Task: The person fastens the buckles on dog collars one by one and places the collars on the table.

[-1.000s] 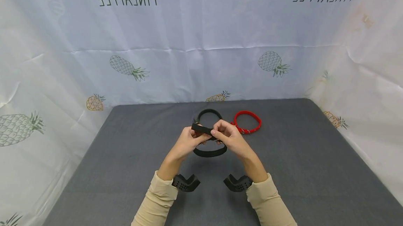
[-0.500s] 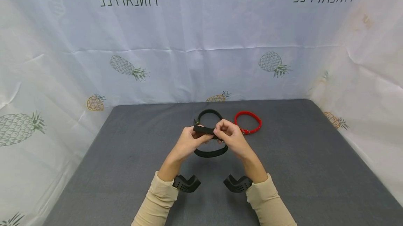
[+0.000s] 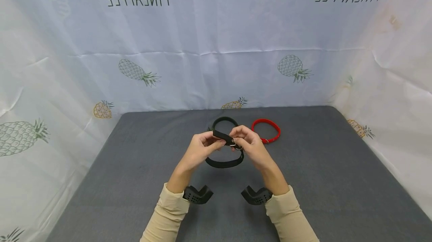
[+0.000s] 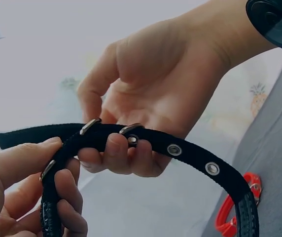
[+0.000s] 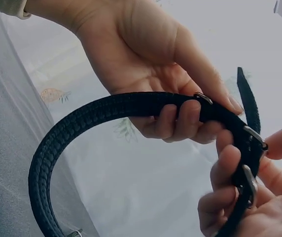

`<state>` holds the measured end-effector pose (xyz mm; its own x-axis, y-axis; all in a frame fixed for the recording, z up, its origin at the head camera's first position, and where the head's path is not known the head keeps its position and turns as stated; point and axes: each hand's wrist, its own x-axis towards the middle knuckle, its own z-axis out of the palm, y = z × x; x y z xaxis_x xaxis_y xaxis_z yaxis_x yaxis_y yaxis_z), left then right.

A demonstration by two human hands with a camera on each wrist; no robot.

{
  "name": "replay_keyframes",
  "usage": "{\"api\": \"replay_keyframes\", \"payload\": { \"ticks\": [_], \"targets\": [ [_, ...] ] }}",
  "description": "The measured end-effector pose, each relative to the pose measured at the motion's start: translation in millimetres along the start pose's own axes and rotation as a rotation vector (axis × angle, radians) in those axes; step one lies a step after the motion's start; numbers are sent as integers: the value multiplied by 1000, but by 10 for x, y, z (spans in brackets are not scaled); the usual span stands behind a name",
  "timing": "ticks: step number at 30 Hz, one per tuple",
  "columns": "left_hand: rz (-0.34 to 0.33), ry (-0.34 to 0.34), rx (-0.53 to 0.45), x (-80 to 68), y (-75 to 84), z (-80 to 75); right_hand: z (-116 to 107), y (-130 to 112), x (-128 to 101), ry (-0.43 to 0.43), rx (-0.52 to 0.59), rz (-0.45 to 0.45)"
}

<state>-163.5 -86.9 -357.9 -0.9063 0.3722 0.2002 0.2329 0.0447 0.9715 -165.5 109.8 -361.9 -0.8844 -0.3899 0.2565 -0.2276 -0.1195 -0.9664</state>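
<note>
Both hands hold a black collar (image 3: 224,164) in the air above the grey table (image 3: 135,189). My left hand (image 3: 202,148) pinches the strap beside the metal buckle (image 3: 237,145). My right hand (image 3: 251,146) grips the strap at the buckle, and the free strap end (image 3: 220,134) sticks out to the left. In the left wrist view the collar (image 4: 190,154) shows metal eyelets, with the left hand (image 4: 27,168) low and the right hand (image 4: 156,74) above it. The right wrist view has the collar (image 5: 82,123) curving down from the left hand (image 5: 146,54) to the right hand (image 5: 239,207).
A second black collar (image 3: 224,120) lies on the table behind the hands. A red collar (image 3: 266,124) lies to its right, also seen as the red collar (image 4: 229,217) low in the left wrist view. White pineapple-print cloth (image 3: 216,66) walls the table on three sides.
The free strap end has grown shorter and drawn right toward the buckle. Both hands have lifted slightly and moved closer together.
</note>
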Motion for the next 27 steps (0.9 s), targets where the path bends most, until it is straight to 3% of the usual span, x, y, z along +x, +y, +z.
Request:
{"api": "replay_keyframes", "payload": {
  "ticks": [4,11,15,23,27],
  "targets": [
    [11,-4,0,4,0,-22,-27,-7,-5,-33,33,8],
    [48,4,74,-2,-14,-70,-99,-1,5,44,90,-8],
    [58,9,111,5,-25,-64,-111,9,11,41,96,-10],
    [93,-3,157,12,-64,-36,-93,-9,7,20,45,58],
    [134,-2,231,19,-79,-27,-94,-32,3,3,-17,119]
  ]
}}
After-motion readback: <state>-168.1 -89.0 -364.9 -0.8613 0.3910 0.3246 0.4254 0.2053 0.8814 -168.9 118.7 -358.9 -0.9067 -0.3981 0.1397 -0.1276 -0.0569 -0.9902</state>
